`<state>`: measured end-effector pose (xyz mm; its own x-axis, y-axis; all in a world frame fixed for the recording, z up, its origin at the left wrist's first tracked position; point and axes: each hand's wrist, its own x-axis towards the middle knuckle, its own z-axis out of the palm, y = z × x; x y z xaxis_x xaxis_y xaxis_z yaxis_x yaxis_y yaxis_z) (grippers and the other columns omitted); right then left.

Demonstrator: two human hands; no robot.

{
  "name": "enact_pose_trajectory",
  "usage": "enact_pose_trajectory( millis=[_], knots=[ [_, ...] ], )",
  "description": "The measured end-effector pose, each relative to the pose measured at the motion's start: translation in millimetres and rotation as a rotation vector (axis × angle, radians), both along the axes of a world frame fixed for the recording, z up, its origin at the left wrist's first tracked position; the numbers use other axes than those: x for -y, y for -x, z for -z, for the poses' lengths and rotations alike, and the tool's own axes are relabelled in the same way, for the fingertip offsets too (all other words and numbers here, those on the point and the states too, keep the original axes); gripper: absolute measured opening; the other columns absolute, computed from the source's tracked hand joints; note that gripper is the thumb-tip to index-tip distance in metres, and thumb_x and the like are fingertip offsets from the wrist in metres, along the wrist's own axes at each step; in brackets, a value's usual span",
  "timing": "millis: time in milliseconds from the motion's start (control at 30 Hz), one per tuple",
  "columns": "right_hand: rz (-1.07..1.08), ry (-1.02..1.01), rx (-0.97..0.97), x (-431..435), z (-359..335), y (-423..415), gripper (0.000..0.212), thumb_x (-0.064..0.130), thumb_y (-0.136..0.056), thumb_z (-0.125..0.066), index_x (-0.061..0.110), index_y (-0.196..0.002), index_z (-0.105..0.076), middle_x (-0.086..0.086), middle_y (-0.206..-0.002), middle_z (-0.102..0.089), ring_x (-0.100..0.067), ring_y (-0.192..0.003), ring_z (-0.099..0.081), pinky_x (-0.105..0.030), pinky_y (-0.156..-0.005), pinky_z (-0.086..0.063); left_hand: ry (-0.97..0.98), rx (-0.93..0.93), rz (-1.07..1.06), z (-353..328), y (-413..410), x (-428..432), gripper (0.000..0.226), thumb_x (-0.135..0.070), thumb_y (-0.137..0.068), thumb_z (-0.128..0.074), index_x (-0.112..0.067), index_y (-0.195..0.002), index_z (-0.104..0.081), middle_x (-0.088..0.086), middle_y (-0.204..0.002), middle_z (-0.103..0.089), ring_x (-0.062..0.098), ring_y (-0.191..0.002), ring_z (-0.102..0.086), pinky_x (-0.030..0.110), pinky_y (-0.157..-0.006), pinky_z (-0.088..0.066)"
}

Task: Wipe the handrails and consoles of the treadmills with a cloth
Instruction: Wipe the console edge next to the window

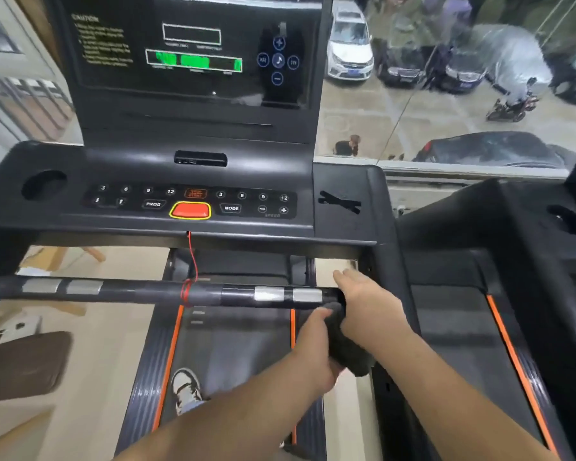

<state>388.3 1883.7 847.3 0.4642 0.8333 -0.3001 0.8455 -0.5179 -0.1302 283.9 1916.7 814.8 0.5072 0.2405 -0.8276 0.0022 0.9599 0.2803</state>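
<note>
One cloth: left hand grip clutching it; right hand atop one handrail, grip cannot tell.

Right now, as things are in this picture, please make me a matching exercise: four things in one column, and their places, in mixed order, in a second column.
Things:
1 cloth
2 red cord
3 red button
4 shoe

Places:
A on the treadmill belt
B middle of the console
C gripped by the left hand
D wound round the handrail

Pairs: 1-C; 2-D; 3-B; 4-A
</note>
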Motion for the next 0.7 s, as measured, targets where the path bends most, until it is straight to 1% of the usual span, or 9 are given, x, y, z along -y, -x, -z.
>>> enact_pose_trajectory(
  millis=[167,267,333,400,467,533,600,633,700],
  knots=[
    [0.094,-0.307,-0.029,19.8,1.9,-16.4,0.036,0.011,-0.089,-0.057,0.014,-0.123,-0.069,-0.001,-0.119,-0.067,-0.027,-0.117,-0.06,-0.041,-0.084,-0.056,-0.038,-0.103,-0.02,-14.5,10.6,-7.3,0.047,-0.038,-0.083,-0.063,-0.007,-0.115,-0.075,0.019,-0.112,-0.076,0.036,-0.105,-0.072,0.051,-0.098,-0.056],
    [0.099,-0.405,-0.006,14.8,8.2,-20.6,0.043,0.011,-0.092,-0.06,0.014,-0.135,-0.065,-0.007,-0.142,-0.06,-0.026,-0.133,-0.054,-0.041,-0.106,-0.051,-0.24,-0.143,-0.022,-41.9,25.2,-49.2,0.055,-0.048,-0.064,-0.067,-0.013,-0.105,-0.077,0.012,-0.105,-0.078,0.033,-0.095,-0.075,0.053,-0.094,-0.057],
    [0.073,-0.407,0.058,6.7,7.4,-25.1,0.061,0.016,-0.093,-0.063,0.012,-0.152,-0.047,-0.012,-0.161,-0.039,-0.027,-0.15,-0.034,-0.033,-0.12,-0.03,-0.607,-0.264,0.041,-69.5,30.1,-85.3,0.048,-0.047,-0.058,-0.067,-0.018,-0.095,-0.076,0.009,-0.098,-0.078,0.032,-0.095,-0.074,0.05,-0.093,-0.057],
    [0.1,-0.296,0.081,-1.1,-1.5,-30.5,0.079,0.028,-0.096,-0.06,0.01,-0.162,-0.021,-0.015,-0.17,-0.013,-0.03,-0.158,-0.011,-0.033,-0.125,-0.012,-1.14,-0.423,0.254,-88.9,35.0,-107.4,0.026,-0.041,-0.079,-0.062,-0.015,-0.08,-0.064,0.001,-0.086,-0.072,0.029,-0.093,-0.067,0.04,-0.083,-0.051],
    [0.23,-0.196,0.072,-2.3,-9.3,-37.8,0.093,0.039,-0.098,-0.059,0.009,-0.163,0.0,-0.018,-0.17,0.003,-0.032,-0.158,-0.001,-0.037,-0.127,-0.012,-1.561,-0.598,0.622,-86.8,40.8,-114.1,0.024,-0.044,-0.094,-0.052,-0.021,-0.087,-0.056,-0.001,-0.094,-0.069,0.031,-0.1,-0.062,0.039,-0.082,-0.048],
    [0.431,-0.118,-0.031,3.3,-14.9,-47.4,0.1,0.045,-0.096,-0.062,0.007,-0.162,0.003,-0.016,-0.169,0.0,-0.033,-0.155,-0.017,-0.042,-0.119,-0.032,-1.673,-0.731,0.997,-58.1,46.7,-105.4,0.031,-0.055,-0.096,-0.045,-0.029,-0.108,-0.055,0.004,-0.111,-0.068,0.034,-0.111,-0.061,0.041,-0.089,-0.05],
    [0.584,-0.032,-0.149,13.8,-16.7,-57.4,0.088,0.051,-0.093,-0.065,0.005,-0.154,-0.02,-0.016,-0.156,-0.033,-0.034,-0.135,-0.046,-0.046,-0.102,-0.049,-1.823,-0.788,1.254,-12.6,51.3,-85.6,0.042,-0.065,-0.091,-0.045,-0.037,-0.122,-0.051,0.001,-0.126,-0.06,0.031,-0.12,-0.055,0.047,-0.097,-0.046],
    [0.618,0.013,-0.19,20.3,-16.4,-60.4,0.073,0.053,-0.091,-0.066,0.006,-0.139,-0.037,-0.013,-0.137,-0.051,-0.033,-0.118,-0.057,-0.045,-0.094,-0.054,-1.903,-0.8,1.278,2.9,51.2,-76.9,0.046,-0.066,-0.089,-0.046,-0.039,-0.127,-0.05,-0.002,-0.129,-0.057,0.029,-0.121,-0.052,0.05,-0.099,-0.043],
    [0.645,0.057,-0.217,32.5,-14.5,-61.1,0.048,0.055,-0.091,-0.067,0.014,-0.111,-0.049,0.001,-0.098,-0.056,-0.026,-0.092,-0.059,-0.038,-0.079,-0.053,-2.01,-0.791,1.207,14.8,38.9,-67.7,0.045,-0.064,-0.094,-0.044,-0.04,-0.131,-0.049,-0.003,-0.13,-0.054,0.028,-0.119,-0.05,0.051,-0.098,-0.042]
  ],
)
